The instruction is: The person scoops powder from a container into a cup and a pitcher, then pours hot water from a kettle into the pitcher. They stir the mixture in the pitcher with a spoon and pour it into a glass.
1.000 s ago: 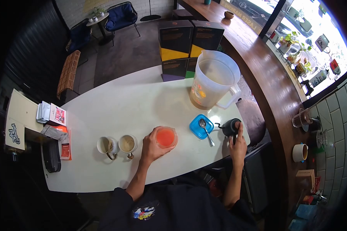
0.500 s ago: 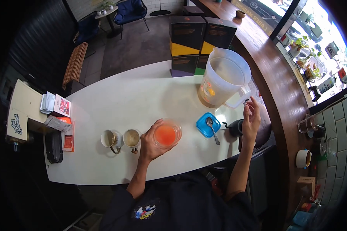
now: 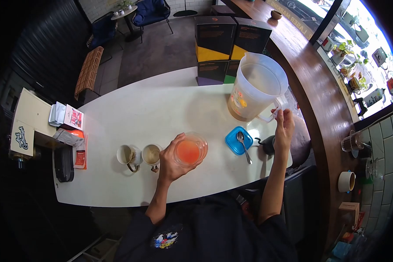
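My left hand (image 3: 172,161) is wrapped round a clear glass (image 3: 191,150) of orange-red liquid, above the white table (image 3: 105,118). At the handle of a big translucent pitcher (image 3: 260,81), my right hand (image 3: 284,124) has its fingers bent against the grip; the pitcher stands at the table's right side. Two cups, one (image 3: 126,155) further left and one (image 3: 151,154) beside my left hand, stand on the table. Between my hands, a metal spoon (image 3: 244,146) lies across a square blue lid or dish (image 3: 234,140). A dark gooseneck kettle (image 3: 268,145) is near my right forearm.
Dark boxes (image 3: 215,37) are stacked behind the pitcher. Packets (image 3: 72,117) and a black case (image 3: 64,165) are at the table's left end. A wooden counter (image 3: 312,94) curves along the right, with a cup (image 3: 346,181) beyond it. Chairs (image 3: 150,13) stand at the back.
My right hand has closed from spread fingers onto the pitcher's handle. The glass stays in my left hand, its liquid less blurred. The whole view has shifted slightly.
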